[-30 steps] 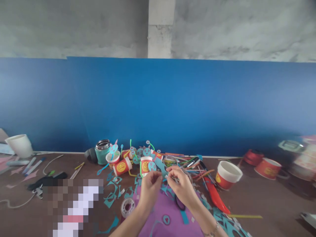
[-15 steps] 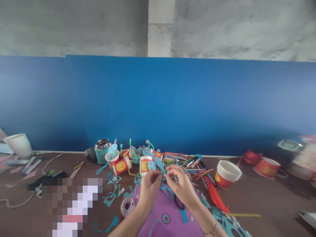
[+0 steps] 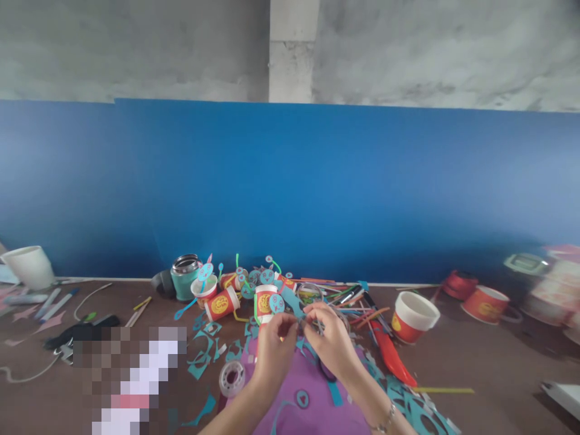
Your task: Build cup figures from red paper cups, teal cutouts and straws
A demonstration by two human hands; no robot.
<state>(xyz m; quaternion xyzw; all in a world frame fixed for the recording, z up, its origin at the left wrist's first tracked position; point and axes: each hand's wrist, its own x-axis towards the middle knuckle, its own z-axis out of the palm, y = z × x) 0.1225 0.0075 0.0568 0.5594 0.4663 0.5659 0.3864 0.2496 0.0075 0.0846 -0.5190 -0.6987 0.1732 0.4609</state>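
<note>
Left hand: fingers bent and fingertips drawn together; the left hand (image 3: 276, 345) hides whatever may be between them, so I cannot tell if it grips anything.
Right hand: thumb and forefinger brought close, facing the left; the right hand (image 3: 333, 339) may pinch something small, but the view is too poor to tell.
Nearest cup: a red-and-white paper cup (image 3: 264, 302) with a round blue paper face stands upright just behind the left hand, which partly blocks the view of it.
Other cups: a red paper cup with a yellow emblem (image 3: 222, 305) lies on its side; a white-rimmed red cup (image 3: 415, 317) stands well to the right.
Behind the hands: a jumbled heap of coloured straws and pens (image 3: 351, 300) crowds the space by the right hand, with a glossy red object (image 3: 392, 355) beside it.
Below the hands: a purple sheet (image 3: 312, 417), bearing a small round blue disc with a pink centre (image 3: 302, 399).
Left side: a clear tape roll (image 3: 223, 379), teal paper scraps (image 3: 198, 367) and an open teal metal flask (image 3: 184, 285).
Surface: a dark brown worktop (image 3: 493, 374).
Room: a blue partition (image 3: 290, 193) before a grey concrete wall (image 3: 136, 48) with a paler pillar (image 3: 292, 60).
</note>
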